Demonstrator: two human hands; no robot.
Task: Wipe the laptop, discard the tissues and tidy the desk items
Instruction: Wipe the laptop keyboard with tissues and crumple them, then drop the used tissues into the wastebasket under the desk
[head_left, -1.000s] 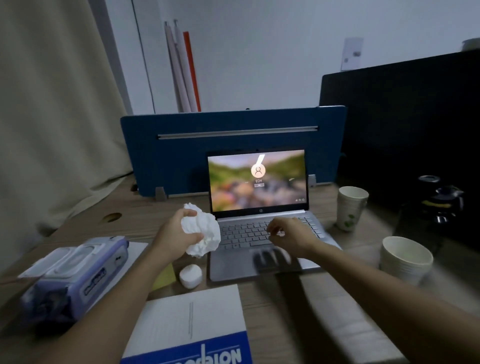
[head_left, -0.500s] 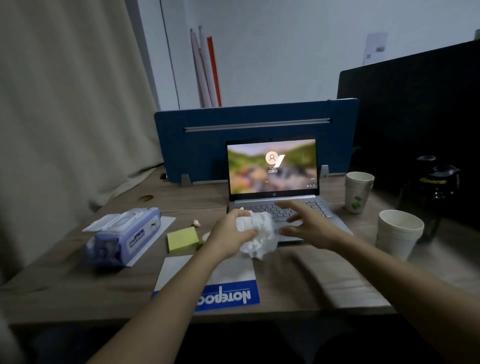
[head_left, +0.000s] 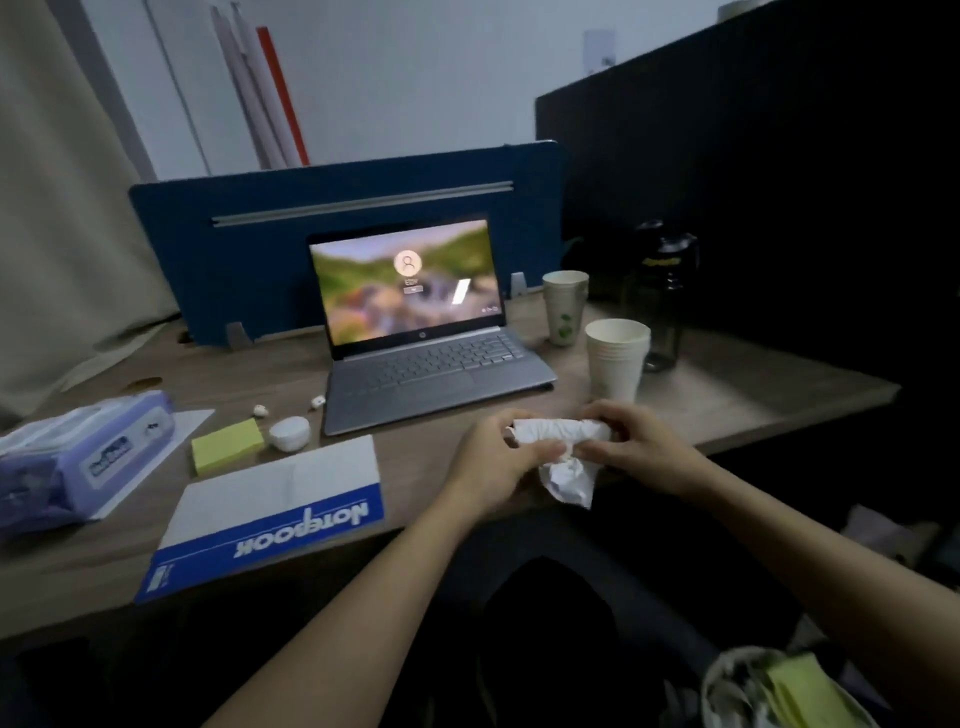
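Observation:
A crumpled white tissue (head_left: 563, 452) is held over the desk's front edge by both hands. My left hand (head_left: 496, 462) grips its left end and my right hand (head_left: 631, 447) pinches its right end. The open grey laptop (head_left: 426, 343) stands behind them with its screen lit. A white-and-blue notebook (head_left: 270, 514) lies at the front left. Beside it are a yellow sticky-note pad (head_left: 226, 444), a white earbud case (head_left: 290, 434) and two loose earbuds (head_left: 288, 405). A purple wet-wipes pack (head_left: 83, 457) sits at the far left.
Two stacks of paper cups (head_left: 618, 356) (head_left: 565, 306) and a dark bottle (head_left: 665, 296) stand right of the laptop. A blue divider (head_left: 260, 249) backs the wooden desk (head_left: 727, 405). A bin (head_left: 779, 691) with waste shows at the bottom right, below the desk.
My hands drew back from the laptop keyboard to the desk's front edge. My right hand has joined the left on the tissue. The view swung right and down, showing the bin.

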